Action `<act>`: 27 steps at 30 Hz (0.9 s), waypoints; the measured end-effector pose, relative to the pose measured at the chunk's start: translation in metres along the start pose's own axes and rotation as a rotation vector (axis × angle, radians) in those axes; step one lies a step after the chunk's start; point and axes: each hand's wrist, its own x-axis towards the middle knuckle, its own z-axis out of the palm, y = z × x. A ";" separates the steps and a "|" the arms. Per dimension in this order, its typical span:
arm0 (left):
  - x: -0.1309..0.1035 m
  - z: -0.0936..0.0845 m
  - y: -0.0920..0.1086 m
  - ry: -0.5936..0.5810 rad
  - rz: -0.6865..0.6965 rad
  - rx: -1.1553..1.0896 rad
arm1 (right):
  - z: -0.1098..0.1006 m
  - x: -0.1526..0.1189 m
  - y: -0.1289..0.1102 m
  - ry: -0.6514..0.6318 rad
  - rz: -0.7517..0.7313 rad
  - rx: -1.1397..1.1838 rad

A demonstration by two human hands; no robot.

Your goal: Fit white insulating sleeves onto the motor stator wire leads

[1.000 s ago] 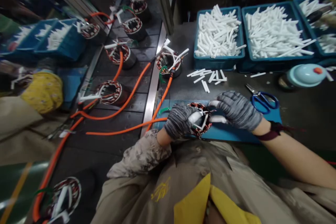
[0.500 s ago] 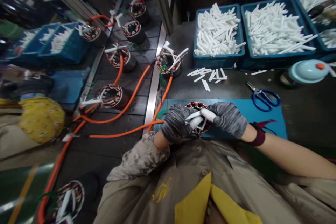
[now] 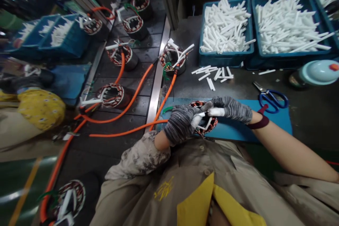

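Note:
A motor stator [image 3: 212, 124] with copper-coloured windings and white edging stands on a blue mat [image 3: 238, 129] in front of my body, partly covered by both hands. My left hand [image 3: 181, 123], in a grey striped glove with a white-wrapped thumb, is closed on a short white sleeve tube [image 3: 202, 114] over the stator's opening. My right hand [image 3: 231, 108], gloved alike, has its fingers and white-wrapped thumb pinched at the tube's right end. What lies between those fingertips is too small to make out. Another white tube lies inside the stator.
Blue bins [image 3: 226, 58] of white tubes stand behind, with loose tubes [image 3: 211, 84] before them. Blue-handled scissors [image 3: 272, 99] and a light-blue-lidded container [image 3: 320, 72] lie right. More stators [image 3: 112, 95] and orange hoses [image 3: 132, 109] are left, beyond a metal rail. A co-worker's yellow sleeve [image 3: 41, 107] shows far left.
My right hand has shifted slightly right and up, its thumb drawing away from my left thumb. The white tube now shows between the hands. The view has shifted slightly.

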 end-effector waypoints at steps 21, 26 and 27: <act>0.007 -0.009 -0.019 -0.063 0.028 -0.076 | 0.020 0.000 0.011 0.272 -0.215 -0.468; 0.039 -0.006 0.000 -0.234 0.060 0.044 | 0.002 -0.014 0.023 0.312 -0.198 -0.195; 0.046 -0.005 0.004 -0.274 0.076 0.023 | 0.000 -0.017 0.025 0.322 -0.151 -0.144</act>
